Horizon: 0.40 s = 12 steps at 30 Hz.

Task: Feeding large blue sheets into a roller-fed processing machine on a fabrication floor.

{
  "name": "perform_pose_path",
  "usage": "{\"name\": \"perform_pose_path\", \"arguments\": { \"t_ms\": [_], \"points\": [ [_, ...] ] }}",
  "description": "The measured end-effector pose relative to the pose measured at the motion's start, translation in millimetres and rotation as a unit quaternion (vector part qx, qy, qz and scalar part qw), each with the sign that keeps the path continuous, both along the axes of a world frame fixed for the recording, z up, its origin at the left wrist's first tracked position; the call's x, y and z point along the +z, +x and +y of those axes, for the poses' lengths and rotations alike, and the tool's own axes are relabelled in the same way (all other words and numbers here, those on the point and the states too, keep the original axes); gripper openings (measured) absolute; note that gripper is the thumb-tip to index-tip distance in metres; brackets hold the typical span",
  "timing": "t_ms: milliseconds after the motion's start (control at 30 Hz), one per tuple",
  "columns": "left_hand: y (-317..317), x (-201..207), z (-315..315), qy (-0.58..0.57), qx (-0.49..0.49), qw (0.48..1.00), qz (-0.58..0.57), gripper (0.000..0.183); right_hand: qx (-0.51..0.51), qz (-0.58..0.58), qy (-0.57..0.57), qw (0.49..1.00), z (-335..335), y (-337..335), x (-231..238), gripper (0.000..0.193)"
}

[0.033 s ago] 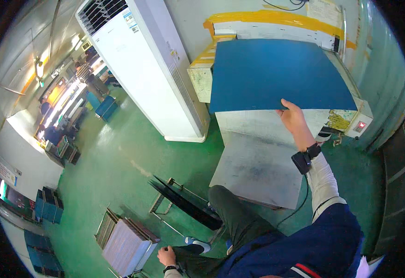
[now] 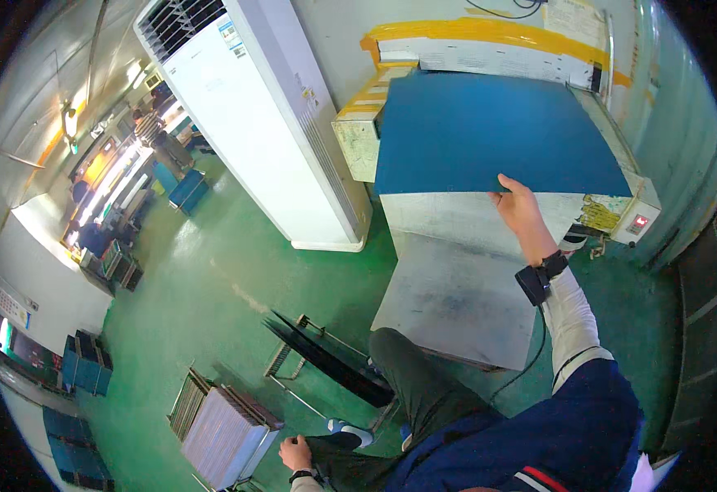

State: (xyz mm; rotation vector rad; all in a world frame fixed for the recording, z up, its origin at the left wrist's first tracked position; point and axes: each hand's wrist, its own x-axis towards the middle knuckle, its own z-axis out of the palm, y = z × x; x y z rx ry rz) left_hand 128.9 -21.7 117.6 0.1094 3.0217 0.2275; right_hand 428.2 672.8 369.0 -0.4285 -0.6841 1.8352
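Observation:
A thin blue sheet (image 2: 498, 135) lies over the top of a pale, boxy machine (image 2: 449, 217). My right hand (image 2: 518, 209) is at the near edge of that sheet, with a digit on top and another just below the edge, closed on it. A black band with a small dark box circles my right wrist. Down at lower left, my left hand (image 2: 295, 453) rests by my knee, fingers curled, with no object visible in it. Beside my leg is a metal rack (image 2: 293, 394) holding several dark, thin sheets (image 2: 330, 361).
A grey board (image 2: 457, 303) sits low before the machine. A rack of light-coloured panels (image 2: 223, 439) stands on the green floor (image 2: 235, 246) at lower left. A tall white air conditioner (image 2: 268, 123) is left of the machine. A person (image 2: 157, 139) stands far left near lit benches.
The blue sheet has shifted slightly, its far edge lower and its left edge a little further right. Both my hands look almost unmoved.

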Motion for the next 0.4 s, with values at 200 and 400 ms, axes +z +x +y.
{"name": "perform_pose_path", "arguments": {
  "t_ms": [200, 400],
  "points": [
    [-9.8, -5.4, 4.6, 0.002, -0.014, 1.000, 0.025, 0.033, -0.004, 0.002, -0.048, 0.999, 47.1, -22.6, -44.9, 0.016],
    [-6.5, -0.4, 9.3, 0.007, 0.004, 1.000, 0.003, 0.033, -0.002, -0.055, -0.078, 0.995, 51.9, -33.3, -52.1, 0.022]
  ]
}}
